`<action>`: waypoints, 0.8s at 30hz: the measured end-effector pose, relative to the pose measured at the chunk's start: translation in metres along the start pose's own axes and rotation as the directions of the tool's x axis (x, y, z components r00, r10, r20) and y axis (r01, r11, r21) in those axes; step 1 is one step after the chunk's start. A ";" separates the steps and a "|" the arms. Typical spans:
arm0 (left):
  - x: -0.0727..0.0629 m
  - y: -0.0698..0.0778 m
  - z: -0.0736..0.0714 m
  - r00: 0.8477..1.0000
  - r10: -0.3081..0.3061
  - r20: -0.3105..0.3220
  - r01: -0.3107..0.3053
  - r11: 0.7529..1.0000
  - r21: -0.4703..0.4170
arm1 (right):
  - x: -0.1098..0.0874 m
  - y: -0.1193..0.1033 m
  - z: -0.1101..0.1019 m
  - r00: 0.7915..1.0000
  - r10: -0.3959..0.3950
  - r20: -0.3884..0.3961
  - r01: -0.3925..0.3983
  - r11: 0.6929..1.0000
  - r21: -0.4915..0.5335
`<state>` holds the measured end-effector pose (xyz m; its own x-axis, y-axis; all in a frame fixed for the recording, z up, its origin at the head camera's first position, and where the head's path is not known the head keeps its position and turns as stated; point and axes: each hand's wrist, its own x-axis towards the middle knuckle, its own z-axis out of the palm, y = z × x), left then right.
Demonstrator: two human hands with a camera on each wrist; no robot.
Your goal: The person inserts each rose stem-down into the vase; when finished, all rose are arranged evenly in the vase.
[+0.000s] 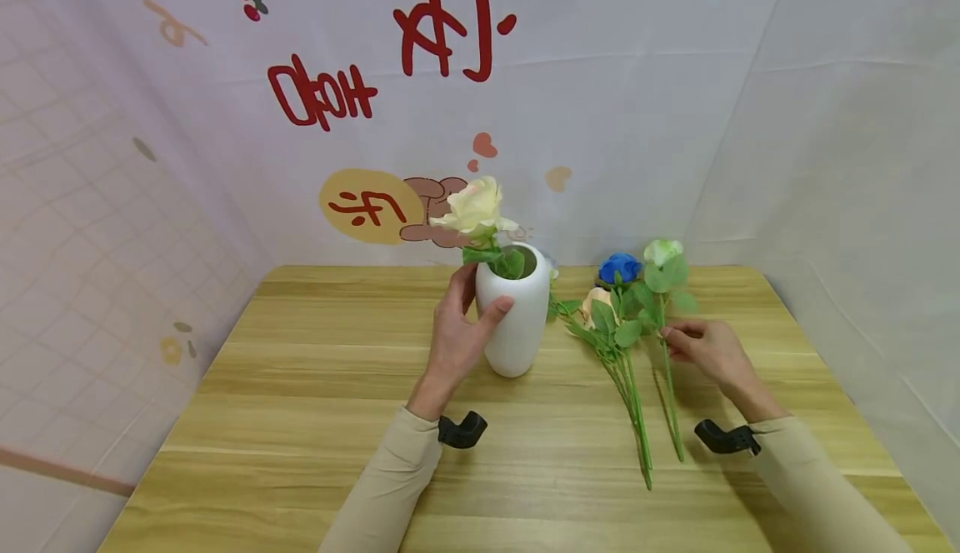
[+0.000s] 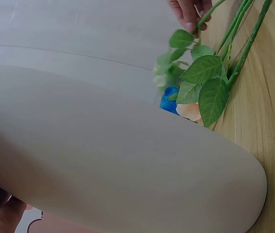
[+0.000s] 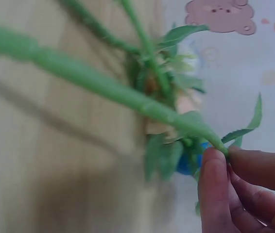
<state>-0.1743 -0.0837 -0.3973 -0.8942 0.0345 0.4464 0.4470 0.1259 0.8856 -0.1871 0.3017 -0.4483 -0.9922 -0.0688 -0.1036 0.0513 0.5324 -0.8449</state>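
With fingers and thumb around it, my left hand (image 1: 459, 332) holds a white vase (image 1: 516, 320) upright on the table. A cream rose (image 1: 476, 207) stands in the vase, its bloom above the rim. The vase fills most of the left wrist view, with the left fingertips (image 2: 1, 213) at its lower left. Thumb and finger of my right hand (image 1: 712, 355) pinch the green stem (image 3: 103, 87) of a pale green-white rose (image 1: 663, 251). That bloom points toward the back wall. Beside it lie a blue rose (image 1: 619, 267) and a peach rose (image 1: 597, 303), their stems pointing toward me.
A wooden table (image 1: 300, 420) bears everything. Behind it hangs a white printed cloth (image 1: 637, 103), with more cloth at both sides. Another pale bloom (image 1: 551, 265) shows partly behind the vase's right side.
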 end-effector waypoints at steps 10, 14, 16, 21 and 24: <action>-0.001 0.001 -0.001 1.000 -0.006 -0.006 0.006 1.000 0.009 | -0.010 -0.035 -0.011 0.989 -0.084 -0.119 0.089 0.995 0.040; -0.001 0.001 -0.001 1.000 -0.006 -0.012 0.006 1.000 0.009 | -0.014 -0.049 -0.013 0.978 -0.127 -0.168 0.146 0.983 0.109; -0.001 0.000 0.000 1.000 -0.005 -0.012 0.005 1.000 0.008 | -0.015 -0.055 -0.013 0.970 -0.147 -0.192 0.178 0.972 0.156; -0.001 0.001 0.000 1.000 -0.009 -0.009 0.009 1.000 0.006 | -0.018 -0.078 -0.012 0.951 -0.191 -0.245 0.249 0.940 0.234; -0.001 0.002 0.001 1.000 -0.008 -0.009 0.008 1.000 0.002 | -0.021 -0.095 -0.009 0.937 -0.214 -0.275 0.295 0.908 0.297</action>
<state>-0.1725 -0.0830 -0.3960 -0.8974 0.0249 0.4406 0.4399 0.1283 0.8888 -0.1724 0.2603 -0.3614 -0.9721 0.0538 0.2285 -0.2124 0.2131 -0.9537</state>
